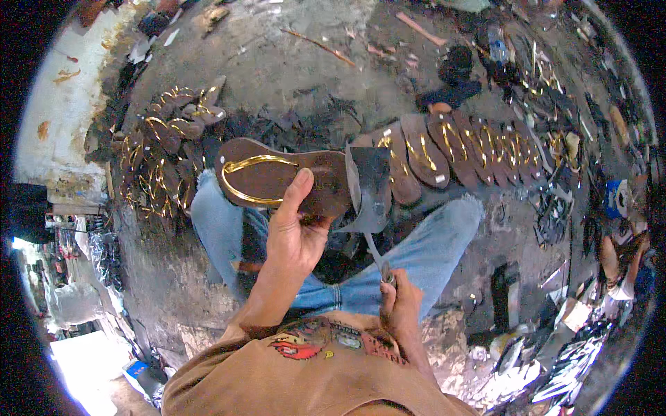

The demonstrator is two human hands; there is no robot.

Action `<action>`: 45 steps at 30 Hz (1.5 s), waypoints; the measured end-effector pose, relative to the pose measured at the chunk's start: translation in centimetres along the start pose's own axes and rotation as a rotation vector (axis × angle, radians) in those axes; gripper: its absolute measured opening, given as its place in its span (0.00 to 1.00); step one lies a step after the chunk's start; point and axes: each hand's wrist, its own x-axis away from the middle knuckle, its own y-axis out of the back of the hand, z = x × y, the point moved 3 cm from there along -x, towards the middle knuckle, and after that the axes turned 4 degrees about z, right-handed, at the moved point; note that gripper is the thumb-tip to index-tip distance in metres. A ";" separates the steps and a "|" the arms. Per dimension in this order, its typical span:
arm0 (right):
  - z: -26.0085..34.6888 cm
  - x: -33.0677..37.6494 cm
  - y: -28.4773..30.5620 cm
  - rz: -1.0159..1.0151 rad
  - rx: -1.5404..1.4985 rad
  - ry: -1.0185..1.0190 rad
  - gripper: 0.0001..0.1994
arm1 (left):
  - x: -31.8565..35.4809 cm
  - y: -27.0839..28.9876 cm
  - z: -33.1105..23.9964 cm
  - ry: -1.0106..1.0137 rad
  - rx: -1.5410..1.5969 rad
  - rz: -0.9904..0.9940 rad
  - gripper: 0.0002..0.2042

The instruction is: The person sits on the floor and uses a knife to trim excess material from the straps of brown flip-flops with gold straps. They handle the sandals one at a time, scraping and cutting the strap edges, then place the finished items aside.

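My left hand (297, 236) is closed around a brown sandal (267, 179), thumb on top of the footbed and fingers underneath. Two shiny gold straps (267, 159) run from the toe end to the sides of the sandal. A dark grey flexible sheet (371, 186) sticks out past the heel end, curling at its edge; how it joins the sole is hidden. My right hand (402, 299) grips a knife (375, 249) below the sheet. The narrow blade points up, its tip at the lower edge of the sheet; whether it touches, I cannot tell.
To the left lies a heap of gold-strapped sandals (163, 139). Several more sandals (451, 149) stand in a row on the right. Dark scraps (277, 114) litter the floor beyond my knees. A person's limb (610, 260) shows at the far right.
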 end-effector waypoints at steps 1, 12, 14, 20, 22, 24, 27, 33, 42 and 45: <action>0.6 0.4 0.8 0.029 0.064 -0.018 0.15 | 0.5 0.8 0.0 0.029 -0.024 -0.009 0.15; 5.7 -7.3 5.6 0.449 0.121 0.089 0.16 | 4.2 7.0 0.8 0.086 -0.294 -0.094 0.27; 5.7 -8.2 5.5 0.563 0.090 0.105 0.15 | 4.9 8.3 0.9 0.098 -0.323 -0.087 0.28; 3.7 -8.6 2.8 0.675 -0.078 0.261 0.14 | 6.8 9.2 0.5 0.127 -0.443 -0.178 0.28; 4.7 -8.9 1.4 0.673 -0.151 0.302 0.13 | 7.3 9.2 -0.3 0.126 -0.453 -0.177 0.27; 5.9 -8.7 0.3 0.622 -0.219 0.284 0.12 | 7.4 9.0 -0.6 0.115 -0.423 -0.083 0.25; 5.6 -9.7 -0.9 0.440 -0.141 0.169 0.11 | 8.7 7.5 -1.0 0.209 -0.462 -0.009 0.23; -1.9 -10.1 4.2 -0.378 -1.025 -0.177 0.23 | -1.9 11.1 -6.2 -0.155 0.002 -0.011 0.21; -6.3 -5.3 6.8 -0.487 -0.997 -0.380 0.22 | -11.9 19.3 15.9 0.785 -0.606 -0.161 0.35; -5.8 -5.4 5.1 -0.373 -0.865 -0.378 0.15 | -12.8 17.7 16.2 0.668 -0.538 -0.078 0.29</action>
